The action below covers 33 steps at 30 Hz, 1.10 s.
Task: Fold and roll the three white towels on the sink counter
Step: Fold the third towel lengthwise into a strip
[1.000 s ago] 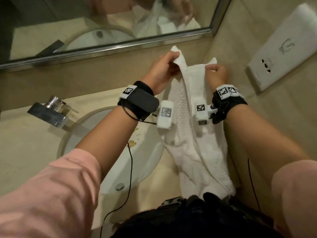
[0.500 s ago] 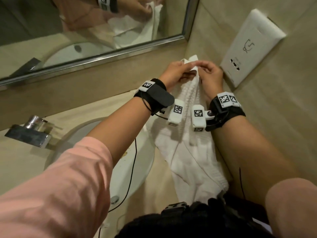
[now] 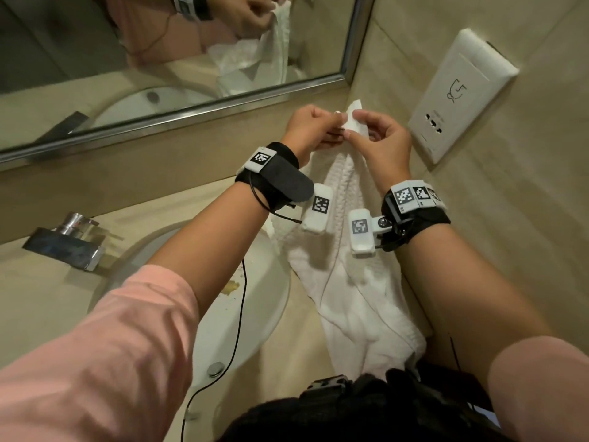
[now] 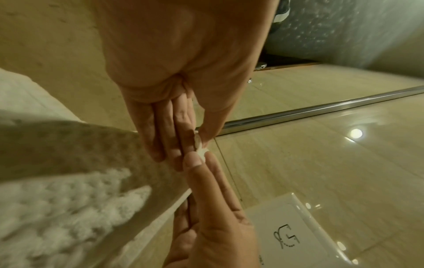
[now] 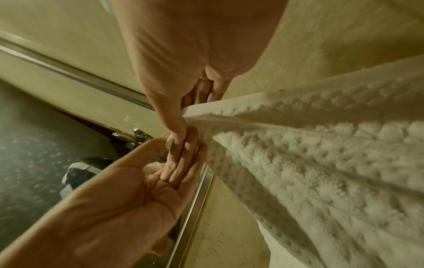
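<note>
Two hands, left and right, fingertips meeting, both pinching towel corners together; rest draped down counter beside sink.

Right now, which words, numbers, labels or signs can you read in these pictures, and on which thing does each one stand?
No readable word or number is in view.
White wall socket panel: a grey line pictogram, no letters; tiny print beside the socket holes is too small to read.
Wrist straps on the left hand and right hand: black-and-white square code markers, no text.
</note>
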{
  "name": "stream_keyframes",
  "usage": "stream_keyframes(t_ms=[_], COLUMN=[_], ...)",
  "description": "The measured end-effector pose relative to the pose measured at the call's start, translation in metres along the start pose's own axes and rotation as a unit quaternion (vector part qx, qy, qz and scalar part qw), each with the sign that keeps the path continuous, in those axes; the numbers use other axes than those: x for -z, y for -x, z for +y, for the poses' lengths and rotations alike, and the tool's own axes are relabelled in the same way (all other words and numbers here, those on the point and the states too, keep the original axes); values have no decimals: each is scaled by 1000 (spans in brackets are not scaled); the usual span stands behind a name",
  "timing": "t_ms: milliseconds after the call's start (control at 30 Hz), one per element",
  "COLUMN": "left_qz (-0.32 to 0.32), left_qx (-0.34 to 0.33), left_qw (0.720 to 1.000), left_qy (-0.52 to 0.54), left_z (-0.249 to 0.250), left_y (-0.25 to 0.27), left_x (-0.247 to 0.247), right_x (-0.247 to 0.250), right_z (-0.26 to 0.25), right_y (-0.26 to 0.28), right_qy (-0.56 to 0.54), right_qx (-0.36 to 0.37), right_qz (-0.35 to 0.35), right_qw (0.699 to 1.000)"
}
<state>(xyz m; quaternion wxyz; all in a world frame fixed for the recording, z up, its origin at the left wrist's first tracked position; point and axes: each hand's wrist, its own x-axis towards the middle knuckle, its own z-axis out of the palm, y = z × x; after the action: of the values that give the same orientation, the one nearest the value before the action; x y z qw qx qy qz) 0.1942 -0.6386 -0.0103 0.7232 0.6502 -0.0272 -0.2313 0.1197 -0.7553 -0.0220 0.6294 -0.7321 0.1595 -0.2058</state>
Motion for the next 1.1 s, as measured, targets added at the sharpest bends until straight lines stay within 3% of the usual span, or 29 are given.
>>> stream_keyframes(t_ms=[200,433,600,700,833,900,1033,1100], left_qz=[49,-35,-65,-90,-48,-57,-163,-191], left_qx=[-36,-53,-70,-99,-121,-94,16,34], left_qw=[998,998,995,986,967,958,932,926], left_qy=[4,-26,-37,-98,-219,-266,-325,-323], left_z=[16,19,13,11,-7,-19,-43,-56], left_y=[2,6,5,9,4,2,11,16], left_x=[2,-4,-3,0,26,43,63,65], right_x=[1,-3,2,5,9,12,18,21], right_z=[-6,-14,-16,-14,-12,-16,-29,-33], right_y=[1,7,6,5,2,2,7,8], right_qy=[22,38,43,16,-40,-57,-92,-136], right_qx=[20,74,65,29,-23,-33,-27,-43], right_qz=[20,6,32,30,11,-8,-40,-51], right_qw=[999,996,996,999,999,998,995,988])
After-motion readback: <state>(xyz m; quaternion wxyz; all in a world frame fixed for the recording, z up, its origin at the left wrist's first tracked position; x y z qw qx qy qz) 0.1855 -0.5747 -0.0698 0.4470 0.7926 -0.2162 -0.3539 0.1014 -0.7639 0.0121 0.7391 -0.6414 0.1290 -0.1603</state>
